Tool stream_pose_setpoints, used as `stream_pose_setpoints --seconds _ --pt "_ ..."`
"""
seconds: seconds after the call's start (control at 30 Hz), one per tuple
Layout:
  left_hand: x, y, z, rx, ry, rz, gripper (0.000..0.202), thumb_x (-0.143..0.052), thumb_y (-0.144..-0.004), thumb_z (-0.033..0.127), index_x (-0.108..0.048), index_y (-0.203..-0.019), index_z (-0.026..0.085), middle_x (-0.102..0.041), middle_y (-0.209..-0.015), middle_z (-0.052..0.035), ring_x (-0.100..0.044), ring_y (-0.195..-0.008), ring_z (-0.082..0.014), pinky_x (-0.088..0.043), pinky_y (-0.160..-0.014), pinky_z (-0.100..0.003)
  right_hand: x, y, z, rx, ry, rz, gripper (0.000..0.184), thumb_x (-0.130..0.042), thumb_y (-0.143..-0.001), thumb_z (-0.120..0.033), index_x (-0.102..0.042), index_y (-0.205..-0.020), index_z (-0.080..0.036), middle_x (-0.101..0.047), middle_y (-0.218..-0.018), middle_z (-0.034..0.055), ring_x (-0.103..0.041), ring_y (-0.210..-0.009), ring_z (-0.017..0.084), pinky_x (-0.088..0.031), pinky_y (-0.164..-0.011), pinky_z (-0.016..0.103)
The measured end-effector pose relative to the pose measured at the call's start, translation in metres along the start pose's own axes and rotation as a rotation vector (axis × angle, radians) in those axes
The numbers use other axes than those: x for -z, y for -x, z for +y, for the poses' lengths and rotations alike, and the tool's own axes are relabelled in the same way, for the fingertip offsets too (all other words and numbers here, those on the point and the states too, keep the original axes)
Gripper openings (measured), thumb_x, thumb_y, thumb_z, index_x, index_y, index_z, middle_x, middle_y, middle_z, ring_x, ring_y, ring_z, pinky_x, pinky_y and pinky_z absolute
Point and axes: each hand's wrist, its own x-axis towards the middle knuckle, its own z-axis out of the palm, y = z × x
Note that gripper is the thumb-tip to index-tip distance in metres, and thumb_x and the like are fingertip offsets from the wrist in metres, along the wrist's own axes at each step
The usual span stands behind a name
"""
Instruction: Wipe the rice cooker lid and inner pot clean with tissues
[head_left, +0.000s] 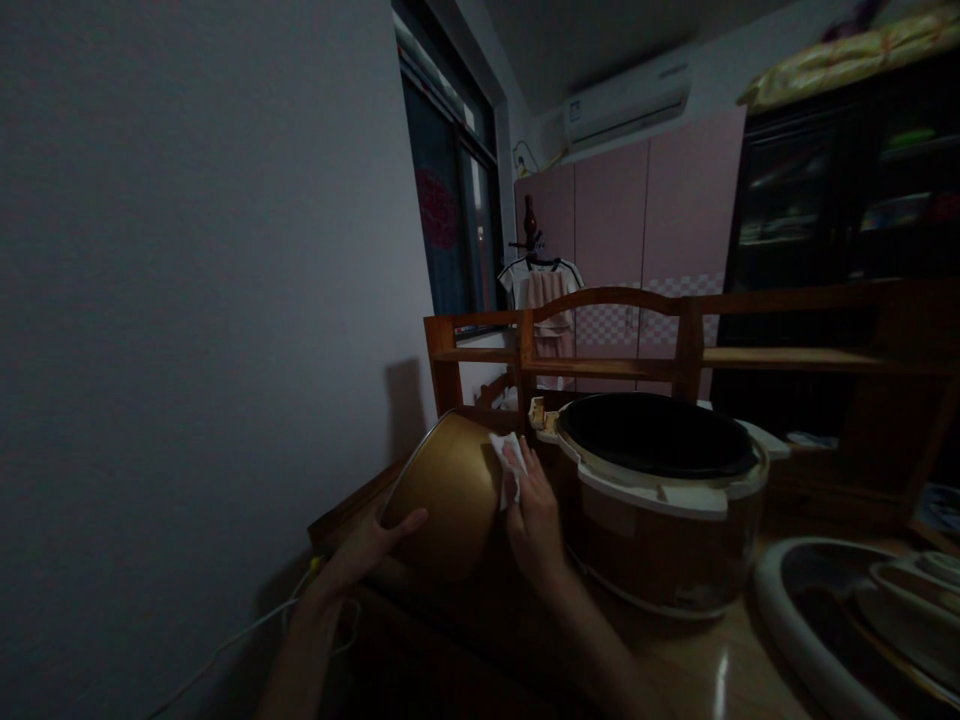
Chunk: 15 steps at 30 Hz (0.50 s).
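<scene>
A gold-coloured inner pot (450,480) is tilted on its side, its rim toward the wall on the left. My left hand (379,545) grips it at the lower rim, thumb on the outer surface and the other fingers hidden behind the rim. In my right hand (532,505) a white tissue or cloth (510,465) is pressed against the pot's base. Right of that hand stands a large round cooker body (664,545) with a pale rim and a dark opening.
A round cooker lid (795,600) lies at the right on the wooden table (697,660). Behind the cooker rises a wooden shelf frame (607,365). The wall (300,300) is close on the left, with a white cable (225,650) below.
</scene>
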Motion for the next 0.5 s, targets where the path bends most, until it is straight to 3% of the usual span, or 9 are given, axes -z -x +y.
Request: stream_pose_setpoints --seconds 0.17,0.33,0.5 --pt "0.010 0.012 -0.018 0.014 -0.047 -0.095 0.076 -0.073 -0.068 0.055 -0.057 -0.132 0.019 -0.069 -0.119 -0.0135 -0.063 -0.113 -0.0337 -0.045 -0.104 -0.050 0.013 -0.023 -0.013 -0.083 0.078 0.105 0.049 -0.025 -0.103 -0.021 -0.031 -0.151 -0.022 -0.025 -0.159 0.0051 -0.016 -0.148 0.021 -0.024 -0.119 0.051" --pt "0.013 0.019 -0.016 0.053 -0.111 -0.095 0.078 -0.075 -0.065 0.055 -0.057 -0.131 0.018 -0.070 -0.117 -0.0134 -0.058 -0.120 -0.0358 -0.043 -0.106 -0.049 0.038 -0.045 -0.037 0.110 0.259 0.084 0.057 -0.030 -0.096 -0.011 -0.028 -0.152 -0.017 -0.019 -0.161 0.0053 -0.011 -0.149 0.023 -0.021 -0.120 0.052" --pt "0.011 0.026 -0.002 0.158 -0.065 -0.133 0.078 -0.079 -0.059 0.054 -0.060 -0.126 0.019 -0.074 -0.103 -0.0104 -0.068 -0.100 -0.0328 -0.054 -0.092 -0.042 0.053 -0.057 -0.052 0.236 0.398 -0.028 0.068 -0.035 -0.085 -0.004 -0.028 -0.152 -0.013 -0.020 -0.160 0.0077 -0.013 -0.149 0.025 -0.021 -0.121 0.053"
